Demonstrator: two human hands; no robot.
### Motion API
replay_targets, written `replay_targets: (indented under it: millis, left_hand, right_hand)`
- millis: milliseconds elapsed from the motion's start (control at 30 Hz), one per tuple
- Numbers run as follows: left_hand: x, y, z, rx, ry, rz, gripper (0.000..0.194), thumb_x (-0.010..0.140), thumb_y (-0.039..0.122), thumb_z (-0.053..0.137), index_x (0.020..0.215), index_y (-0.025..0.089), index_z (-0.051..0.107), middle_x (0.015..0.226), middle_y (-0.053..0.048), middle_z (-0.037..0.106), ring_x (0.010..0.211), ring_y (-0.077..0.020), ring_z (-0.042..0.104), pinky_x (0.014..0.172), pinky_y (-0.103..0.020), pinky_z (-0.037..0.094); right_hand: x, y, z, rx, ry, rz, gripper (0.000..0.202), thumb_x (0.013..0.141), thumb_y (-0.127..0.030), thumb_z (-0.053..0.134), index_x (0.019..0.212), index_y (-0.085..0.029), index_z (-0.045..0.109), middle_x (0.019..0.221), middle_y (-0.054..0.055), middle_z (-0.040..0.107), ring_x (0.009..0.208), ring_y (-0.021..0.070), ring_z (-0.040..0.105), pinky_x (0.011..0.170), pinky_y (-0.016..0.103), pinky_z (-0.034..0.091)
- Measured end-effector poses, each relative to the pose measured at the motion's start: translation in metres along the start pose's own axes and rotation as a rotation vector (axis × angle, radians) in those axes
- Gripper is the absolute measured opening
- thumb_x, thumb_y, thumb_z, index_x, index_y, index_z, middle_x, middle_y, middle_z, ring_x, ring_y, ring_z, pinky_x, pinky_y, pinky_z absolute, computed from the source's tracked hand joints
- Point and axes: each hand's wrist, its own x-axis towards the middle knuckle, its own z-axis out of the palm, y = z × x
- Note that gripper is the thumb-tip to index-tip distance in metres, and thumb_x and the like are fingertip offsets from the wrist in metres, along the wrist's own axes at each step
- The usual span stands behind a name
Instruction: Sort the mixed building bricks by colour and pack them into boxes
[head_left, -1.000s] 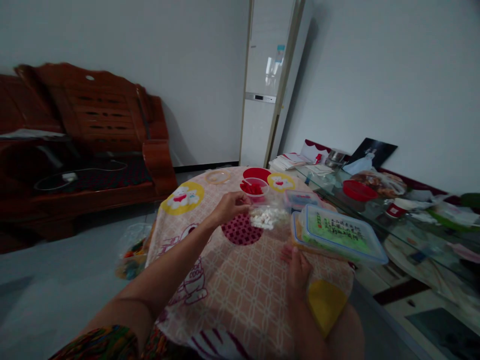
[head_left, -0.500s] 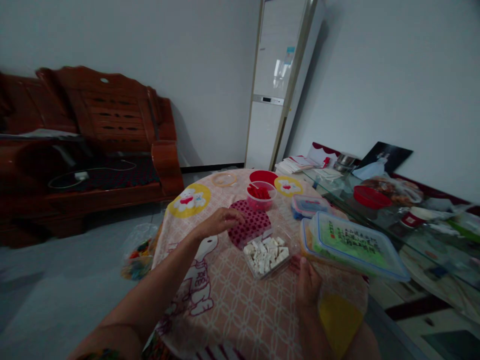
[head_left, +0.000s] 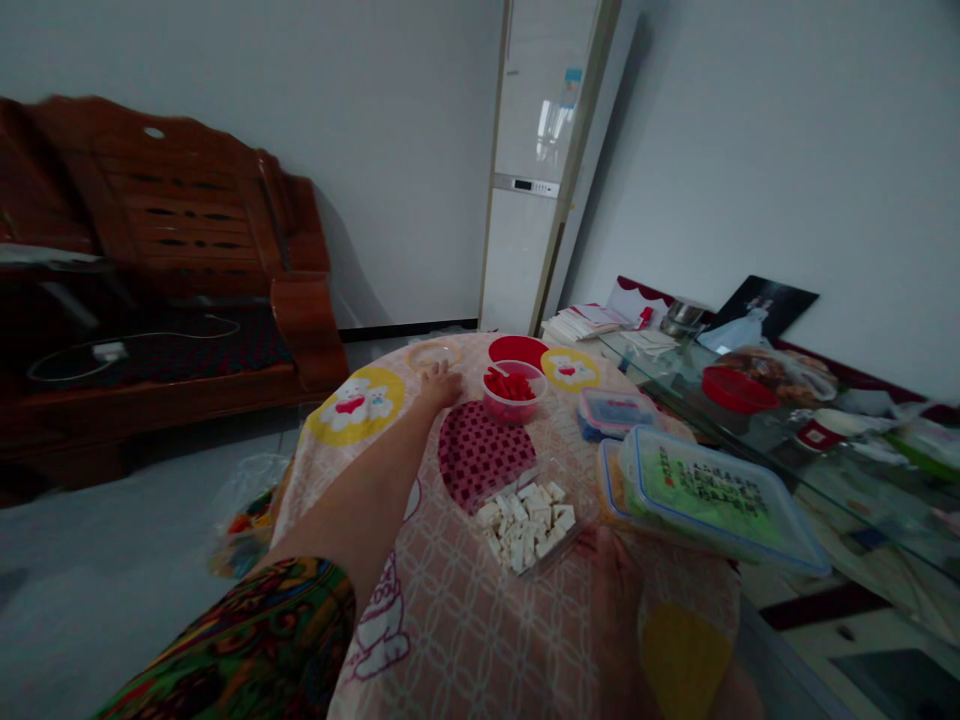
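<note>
My left hand [head_left: 439, 384] is stretched to the far side of the table, its fingers apart at the near edge of a round clear lid [head_left: 435, 355]. Whether the fingertips touch the lid I cannot make out. My right hand [head_left: 616, 575] rests on the tablecloth, fingers loosely extended and holding nothing visible, beside a clear plastic box [head_left: 551, 560]. White block-like pieces [head_left: 529, 520] fill that box. Behind it stands a clear round tub [head_left: 514, 408] with red strips [head_left: 510, 383] inside, in front of a red round lid or dish [head_left: 519, 350].
A patterned cloth [head_left: 480, 630] covers the round table. On its right are lidded boxes, one with a green label [head_left: 705, 485], and a smaller blue-filled box [head_left: 615, 410]. A glass table [head_left: 780, 440] holding a red bowl [head_left: 739, 388] adjoins it. A wooden bench [head_left: 180, 230] stands left.
My left hand has moved forward and left from above the dark red patch to the round clear lid. My right hand stays beside the box. The view has shifted slightly.
</note>
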Motion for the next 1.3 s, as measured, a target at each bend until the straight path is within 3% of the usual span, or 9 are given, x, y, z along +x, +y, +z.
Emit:
replay_targets:
  millis: [133, 267, 500, 667, 767, 867, 1033, 1167, 1300]
  left_hand:
    - [0.012, 0.001, -0.001, 0.028, -0.021, 0.041, 0.043, 0.099, 0.032, 0.046, 0.137, 0.017, 0.060, 0.163, -0.020, 0.036, 0.149, -0.0389, 0.035, 0.115, -0.060, 0.033]
    - [0.007, 0.005, 0.002, 0.026, -0.009, 0.067, 0.039, 0.099, 0.033, 0.045, 0.129, 0.016, 0.063, 0.148, -0.020, 0.052, 0.137, -0.0352, 0.048, 0.111, -0.057, 0.037]
    - [-0.040, 0.013, 0.013, 0.007, 0.056, 0.137, 0.037, 0.099, 0.026, 0.043, 0.126, 0.017, 0.065, 0.145, -0.018, 0.056, 0.133, -0.0339, 0.052, 0.112, -0.054, 0.039]
    - [-0.076, 0.008, 0.009, -0.073, 0.155, 0.112, 0.047, 0.094, 0.022, 0.052, 0.140, 0.017, 0.056, 0.156, -0.019, 0.049, 0.143, -0.0335, 0.046, 0.121, -0.054, 0.034]
    - [-0.091, 0.001, -0.008, -0.232, 0.327, 0.089, 0.050, 0.095, 0.023, 0.053, 0.145, 0.017, 0.053, 0.155, -0.020, 0.050, 0.147, -0.0318, 0.044, 0.123, -0.052, 0.034]
    - [-0.104, -0.005, -0.037, -0.400, 0.545, 0.070, 0.050, 0.093, 0.023, 0.056, 0.142, 0.015, 0.056, 0.150, -0.019, 0.055, 0.141, -0.0294, 0.051, 0.120, -0.045, 0.043]
    - [-0.125, -0.012, -0.079, -0.735, 0.823, -0.040, 0.044, 0.082, 0.016, 0.063, 0.125, 0.019, 0.071, 0.120, -0.009, 0.070, 0.099, -0.0201, 0.070, 0.090, -0.037, 0.062]
    - [-0.124, -0.005, -0.090, -1.270, 0.879, -0.061, 0.042, 0.074, 0.017, 0.073, 0.115, 0.015, 0.076, 0.092, -0.007, 0.073, 0.073, -0.0159, 0.069, 0.077, -0.036, 0.064]
    - [-0.091, 0.026, -0.095, -1.829, 0.857, -0.161, 0.034, 0.068, 0.010, 0.074, 0.102, 0.011, 0.072, 0.075, 0.000, 0.067, 0.064, -0.0103, 0.065, 0.079, -0.034, 0.063]
  right_hand:
    - [-0.001, -0.002, 0.002, 0.014, 0.008, 0.004, 0.064, 0.087, -0.076, 0.056, 0.091, -0.017, 0.079, 0.092, 0.013, 0.080, 0.081, 0.0285, 0.075, 0.075, 0.042, 0.060]
    - [-0.001, -0.001, 0.002, 0.006, 0.004, 0.005, 0.062, 0.089, -0.074, 0.055, 0.093, -0.017, 0.079, 0.093, 0.013, 0.080, 0.082, 0.0286, 0.075, 0.075, 0.042, 0.060]
    - [0.004, 0.005, 0.000, -0.025, -0.022, 0.000, 0.059, 0.091, -0.071, 0.053, 0.096, -0.018, 0.079, 0.095, 0.013, 0.079, 0.084, 0.0270, 0.074, 0.077, 0.039, 0.060]
    - [0.004, 0.001, 0.004, 0.040, -0.007, -0.022, 0.059, 0.088, -0.072, 0.058, 0.093, -0.016, 0.079, 0.092, 0.013, 0.079, 0.082, 0.0280, 0.074, 0.074, 0.040, 0.061]
    - [0.004, -0.002, 0.006, 0.054, -0.006, -0.017, 0.060, 0.086, -0.072, 0.060, 0.093, -0.015, 0.079, 0.091, 0.012, 0.079, 0.081, 0.0283, 0.074, 0.074, 0.042, 0.061]
    - [0.004, -0.004, 0.007, 0.050, 0.002, -0.015, 0.060, 0.086, -0.072, 0.060, 0.094, -0.015, 0.079, 0.091, 0.013, 0.079, 0.080, 0.0280, 0.074, 0.074, 0.042, 0.061]
    - [0.005, -0.003, 0.007, 0.030, 0.001, -0.037, 0.060, 0.086, -0.071, 0.058, 0.093, -0.015, 0.079, 0.090, 0.013, 0.079, 0.080, 0.0289, 0.074, 0.074, 0.043, 0.061]
    - [0.008, 0.002, 0.005, 0.016, -0.019, -0.081, 0.060, 0.088, -0.070, 0.057, 0.091, -0.015, 0.079, 0.090, 0.014, 0.079, 0.079, 0.0288, 0.074, 0.073, 0.042, 0.062]
    - [0.009, 0.007, 0.005, -0.010, -0.047, -0.095, 0.059, 0.090, -0.069, 0.054, 0.093, -0.015, 0.079, 0.090, 0.013, 0.079, 0.083, 0.0289, 0.075, 0.075, 0.040, 0.061]
